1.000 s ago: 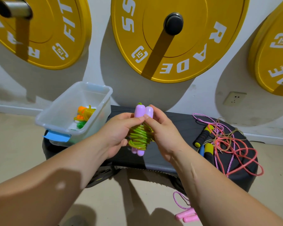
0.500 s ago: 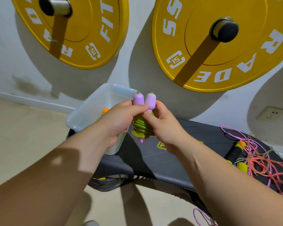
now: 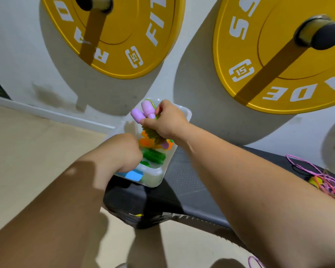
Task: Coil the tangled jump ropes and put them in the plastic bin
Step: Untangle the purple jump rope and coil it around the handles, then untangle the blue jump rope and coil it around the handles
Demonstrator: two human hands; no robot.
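Right then, the right hand (image 3: 166,120) gripped the coiled rope (image 3: 153,135) just above the plastic bin (image 3: 153,178). The left hand (image 3: 124,149) was by its edge, grip hidden. Lowering gently should keep the coils tidy.

The jump rope (image 3: 145,112) at frame centre has lilac handles and a lime-green cord. The plastic bin (image 3: 153,178) is translucent white with a sky-blue patch (image 3: 132,175). Orange coils (image 3: 145,141) and dark green coils (image 3: 154,156) lie inside. The tabletop (image 3: 182,176) is black, finely dotted. The weight plates (image 3: 124,35) across the top are yellow with white lettering. The tangled ropes (image 3: 326,180) at far right are pink, red and yellow.
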